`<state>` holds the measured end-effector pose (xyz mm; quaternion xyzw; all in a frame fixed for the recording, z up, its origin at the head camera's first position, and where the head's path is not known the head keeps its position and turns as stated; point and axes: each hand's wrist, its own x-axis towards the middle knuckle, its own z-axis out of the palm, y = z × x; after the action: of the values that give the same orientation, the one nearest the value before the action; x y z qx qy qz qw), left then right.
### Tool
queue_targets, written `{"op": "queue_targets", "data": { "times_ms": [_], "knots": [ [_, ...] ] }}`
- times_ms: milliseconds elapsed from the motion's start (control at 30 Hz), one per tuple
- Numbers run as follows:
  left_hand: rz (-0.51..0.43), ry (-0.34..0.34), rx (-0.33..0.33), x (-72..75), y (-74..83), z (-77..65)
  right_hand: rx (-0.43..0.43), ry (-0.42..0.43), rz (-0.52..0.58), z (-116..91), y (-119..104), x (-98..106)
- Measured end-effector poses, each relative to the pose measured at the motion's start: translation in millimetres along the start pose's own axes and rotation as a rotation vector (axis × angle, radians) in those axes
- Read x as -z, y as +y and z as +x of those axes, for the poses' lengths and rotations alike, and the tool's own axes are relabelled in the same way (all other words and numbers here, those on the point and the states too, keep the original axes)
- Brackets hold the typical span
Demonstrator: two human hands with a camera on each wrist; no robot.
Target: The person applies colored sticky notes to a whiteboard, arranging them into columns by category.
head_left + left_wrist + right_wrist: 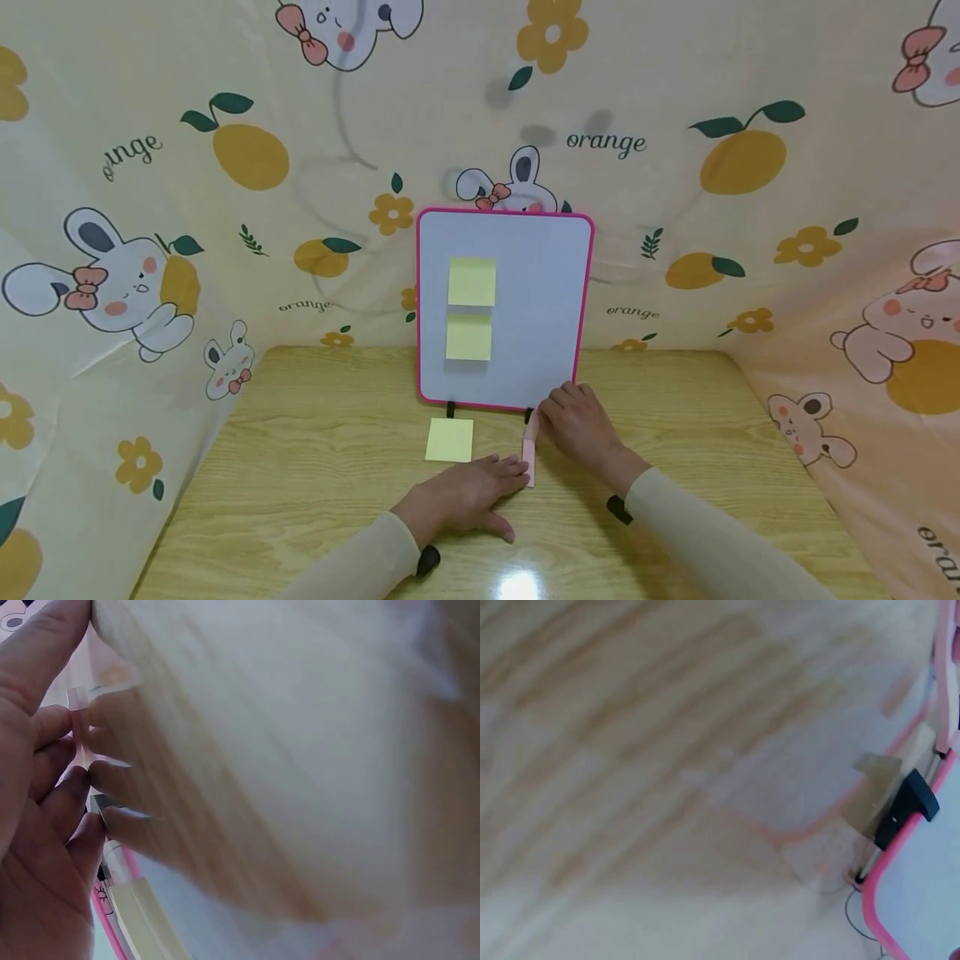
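A narrow pink paper strip (pixel 528 463) lies on the table before the whiteboard, its far part angled upward. My right hand (pixel 585 429) pinches that far end, close to the board's lower right corner. My left hand (pixel 472 492) lies low over the table with straight fingers, fingertips at the strip's near end. In the right wrist view the pink strip (pixel 946 675) stands at the right edge beside a bit of finger. To the left of the strip, a yellow sticky note (pixel 450 440) lies on the table.
The pink-framed whiteboard (pixel 536 292) leans upright at the back on black feet (pixel 451 409). It carries an upper yellow sticky note (pixel 472 282) and a lower yellow sticky note (pixel 468 338). Patterned cloth (pixel 480 108) encloses the wooden table (pixel 300 467) behind and at both sides.
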<state>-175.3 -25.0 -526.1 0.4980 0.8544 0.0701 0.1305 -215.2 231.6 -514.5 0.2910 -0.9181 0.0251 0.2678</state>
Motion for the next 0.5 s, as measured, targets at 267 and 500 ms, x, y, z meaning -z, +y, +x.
{"op": "queue_targets", "data": {
  "times_ms": [267,500],
  "knots": [
    [-0.007,-0.003,0.008,-1.0,-0.7,1.9,0.037,0.157,0.035,20.7,12.9,27.7],
    [-0.047,-0.005,0.028,-1.1,0.3,0.1,0.067,0.332,-0.046,62.6,31.6,60.7]
  ]
}}
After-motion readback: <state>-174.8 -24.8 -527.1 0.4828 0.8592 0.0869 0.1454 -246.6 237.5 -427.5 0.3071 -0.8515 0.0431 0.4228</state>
